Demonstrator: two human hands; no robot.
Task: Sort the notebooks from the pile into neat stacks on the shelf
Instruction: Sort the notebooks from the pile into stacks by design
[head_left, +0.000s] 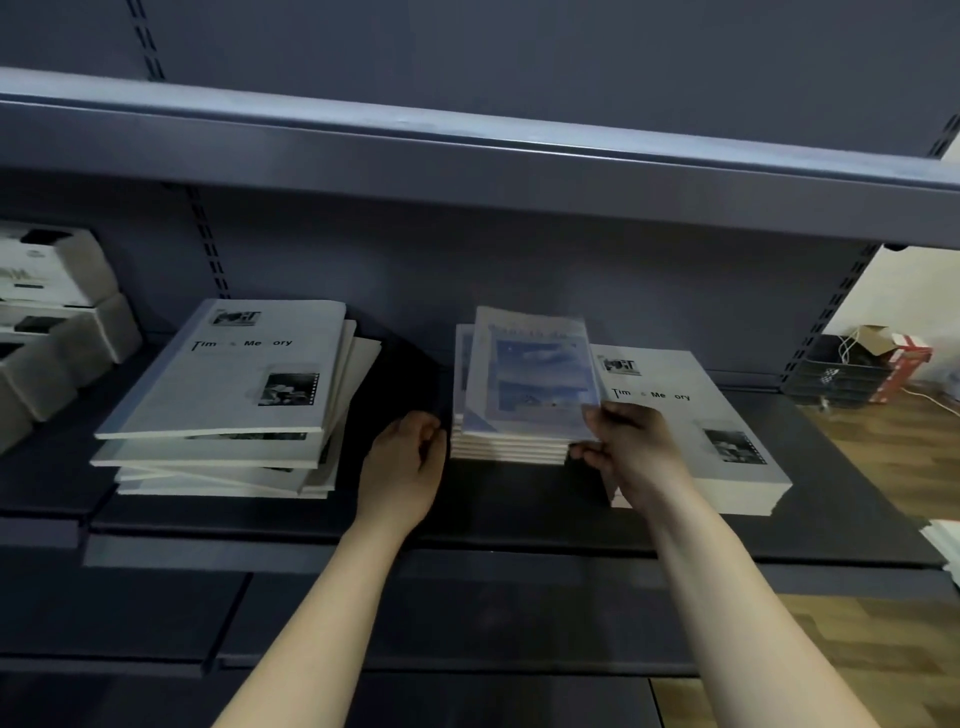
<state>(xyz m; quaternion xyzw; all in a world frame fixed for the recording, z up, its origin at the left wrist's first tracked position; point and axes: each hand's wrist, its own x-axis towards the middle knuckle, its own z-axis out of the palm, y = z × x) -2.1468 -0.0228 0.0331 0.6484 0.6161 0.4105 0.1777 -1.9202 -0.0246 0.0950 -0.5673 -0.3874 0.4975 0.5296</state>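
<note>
An untidy pile of white "Time Memory" notebooks lies on the dark shelf at the left. In the middle stands a stack of smaller blue-cover notebooks. Its top blue notebook sits skewed, and my right hand pinches its near right corner. A neat stack of "Time Memory" notebooks lies at the right, partly behind my right hand. My left hand is just left of the blue stack, fingers loosely curled, holding nothing.
White boxes are stacked at the shelf's far left. An upper shelf board overhangs the work area. Lower shelves jut out below. A black wire basket and a red-white box sit on the wooden floor at the right.
</note>
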